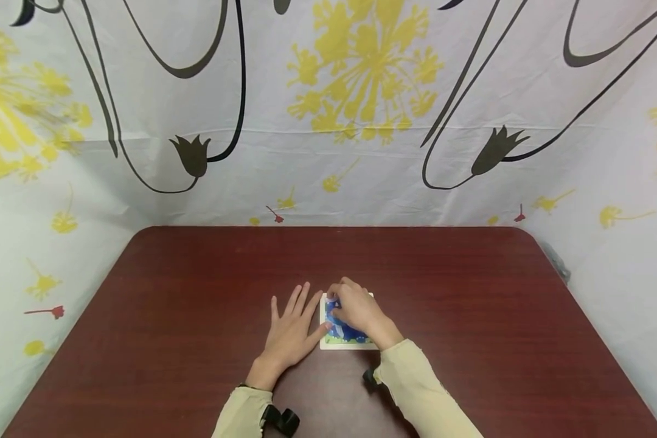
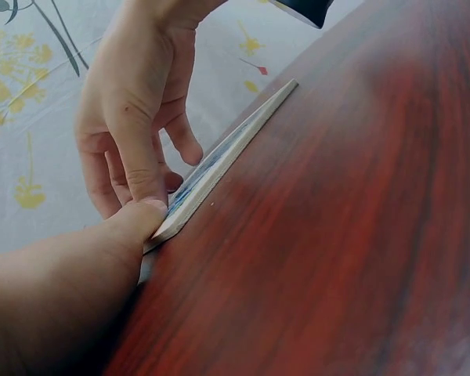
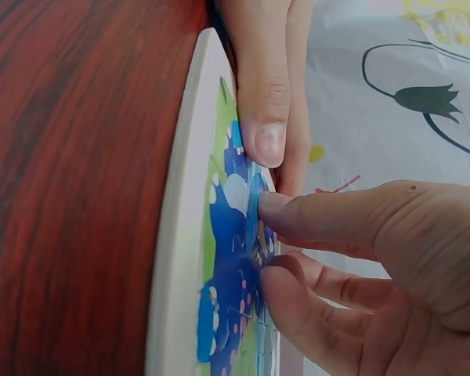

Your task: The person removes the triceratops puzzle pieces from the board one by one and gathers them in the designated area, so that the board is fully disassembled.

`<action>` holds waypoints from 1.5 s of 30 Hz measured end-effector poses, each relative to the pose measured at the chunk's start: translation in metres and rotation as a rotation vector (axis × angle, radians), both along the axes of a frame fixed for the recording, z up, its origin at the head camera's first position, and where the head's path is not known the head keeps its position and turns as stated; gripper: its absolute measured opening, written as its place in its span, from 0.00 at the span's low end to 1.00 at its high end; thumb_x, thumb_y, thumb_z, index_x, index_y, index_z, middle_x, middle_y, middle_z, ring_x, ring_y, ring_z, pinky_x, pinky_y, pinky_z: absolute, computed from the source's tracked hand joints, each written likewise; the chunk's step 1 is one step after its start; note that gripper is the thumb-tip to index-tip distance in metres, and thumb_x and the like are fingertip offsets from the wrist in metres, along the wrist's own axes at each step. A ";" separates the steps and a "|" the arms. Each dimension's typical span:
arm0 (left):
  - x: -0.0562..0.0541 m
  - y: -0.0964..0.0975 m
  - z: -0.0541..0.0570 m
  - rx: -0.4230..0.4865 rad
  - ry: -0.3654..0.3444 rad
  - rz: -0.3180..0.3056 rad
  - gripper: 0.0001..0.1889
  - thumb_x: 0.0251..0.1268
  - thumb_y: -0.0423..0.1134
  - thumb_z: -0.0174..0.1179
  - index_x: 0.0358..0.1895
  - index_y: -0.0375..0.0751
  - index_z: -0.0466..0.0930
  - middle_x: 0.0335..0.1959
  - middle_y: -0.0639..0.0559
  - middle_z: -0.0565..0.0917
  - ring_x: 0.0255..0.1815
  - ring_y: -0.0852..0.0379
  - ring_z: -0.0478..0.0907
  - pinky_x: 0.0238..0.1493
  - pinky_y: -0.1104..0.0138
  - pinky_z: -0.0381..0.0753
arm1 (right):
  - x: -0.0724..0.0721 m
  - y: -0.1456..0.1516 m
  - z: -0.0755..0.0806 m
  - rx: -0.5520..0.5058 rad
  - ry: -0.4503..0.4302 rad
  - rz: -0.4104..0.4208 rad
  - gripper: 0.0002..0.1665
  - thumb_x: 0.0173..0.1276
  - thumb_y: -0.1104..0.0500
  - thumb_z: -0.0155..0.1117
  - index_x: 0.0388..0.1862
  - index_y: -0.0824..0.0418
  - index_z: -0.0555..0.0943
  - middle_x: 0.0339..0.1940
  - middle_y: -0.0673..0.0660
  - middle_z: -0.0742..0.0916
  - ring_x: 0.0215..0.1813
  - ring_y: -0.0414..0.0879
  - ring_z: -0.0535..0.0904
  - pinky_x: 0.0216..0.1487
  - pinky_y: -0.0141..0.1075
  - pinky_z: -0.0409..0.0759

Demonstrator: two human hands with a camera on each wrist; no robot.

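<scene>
A small jigsaw puzzle (image 1: 350, 336) in a pale wooden frame lies flat on the table, its picture a blue animal on green. My left hand (image 1: 289, 336) rests to its left with fingers spread, the thumb on the puzzle's left edge. Over the upper part of the puzzle, my right hand (image 1: 359, 309) has its fingers bent down. In the right wrist view, the thumb and fingertips of that hand (image 3: 352, 258) pinch at a puzzle piece (image 3: 255, 223) in the picture, where cut lines show. The right fingers partly hide the piece.
The dark red wooden table (image 1: 170, 316) extends around both hands. Behind it and at its sides hangs a white cloth (image 1: 306, 182) with yellow and grey flower prints. A black wrist camera (image 1: 281, 421) sits at the left sleeve.
</scene>
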State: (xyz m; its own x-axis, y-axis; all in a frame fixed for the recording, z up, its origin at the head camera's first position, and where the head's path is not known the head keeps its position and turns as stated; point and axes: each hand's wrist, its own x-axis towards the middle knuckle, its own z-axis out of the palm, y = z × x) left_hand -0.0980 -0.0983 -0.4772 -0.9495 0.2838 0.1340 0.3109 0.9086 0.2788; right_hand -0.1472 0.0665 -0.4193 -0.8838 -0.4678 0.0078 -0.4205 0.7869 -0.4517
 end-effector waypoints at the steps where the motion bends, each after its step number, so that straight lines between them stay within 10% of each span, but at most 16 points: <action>1: 0.000 0.000 0.000 -0.001 -0.002 0.000 0.37 0.64 0.68 0.39 0.73 0.52 0.55 0.74 0.47 0.50 0.74 0.49 0.42 0.63 0.37 0.36 | -0.001 0.000 0.000 0.003 -0.003 0.006 0.13 0.53 0.64 0.71 0.39 0.61 0.82 0.34 0.54 0.78 0.33 0.46 0.75 0.38 0.46 0.76; 18: -0.002 0.001 0.000 -0.014 -0.022 0.013 0.38 0.64 0.68 0.38 0.73 0.53 0.53 0.74 0.49 0.49 0.74 0.51 0.40 0.63 0.37 0.34 | -0.014 0.001 0.006 0.012 -0.189 0.044 0.15 0.55 0.62 0.71 0.35 0.57 0.73 0.33 0.52 0.74 0.33 0.46 0.70 0.36 0.40 0.70; 32: -0.001 0.001 0.005 0.002 -0.009 0.018 0.37 0.64 0.67 0.42 0.73 0.52 0.56 0.74 0.47 0.50 0.74 0.49 0.43 0.63 0.37 0.36 | 0.000 0.001 0.001 0.045 0.095 0.116 0.17 0.55 0.65 0.70 0.43 0.58 0.79 0.39 0.52 0.77 0.29 0.42 0.75 0.29 0.35 0.75; 45: 0.000 0.000 0.002 0.011 -0.019 0.010 0.38 0.64 0.68 0.41 0.73 0.53 0.55 0.74 0.48 0.50 0.74 0.51 0.42 0.63 0.38 0.35 | -0.001 0.019 0.007 -0.018 0.148 0.082 0.17 0.52 0.64 0.72 0.42 0.60 0.80 0.38 0.53 0.80 0.35 0.44 0.78 0.36 0.39 0.78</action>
